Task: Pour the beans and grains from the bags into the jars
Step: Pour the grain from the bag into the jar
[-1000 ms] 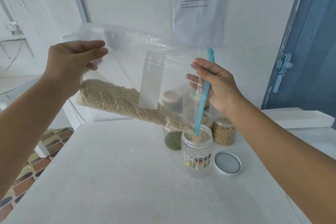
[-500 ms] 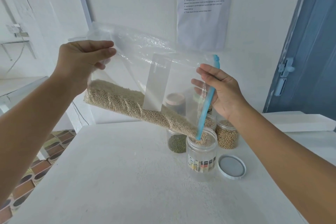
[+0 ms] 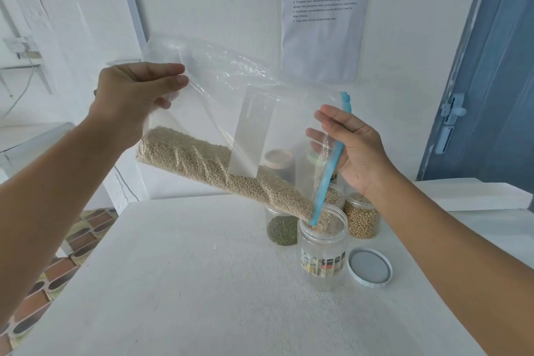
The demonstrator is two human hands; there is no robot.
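- The left hand (image 3: 135, 98) pinches the raised corner of a clear zip bag (image 3: 225, 113) at the upper left of the frame.
- The right hand (image 3: 351, 147) holds the bag's blue zip edge (image 3: 329, 165) with fingers mostly straight.
- Pale beans (image 3: 208, 163) lie along the tilted bag's low side.
- The bag's mouth touches the open jar (image 3: 322, 251) on the white counter (image 3: 187, 283).
- A lid (image 3: 370, 267) lies just beside that jar.
- More jars stand behind.

Wall sheet (image 3: 325, 14) print too small; rear jars (image 3: 278, 160) perhaps blurred behind bag (image 3: 231, 113).
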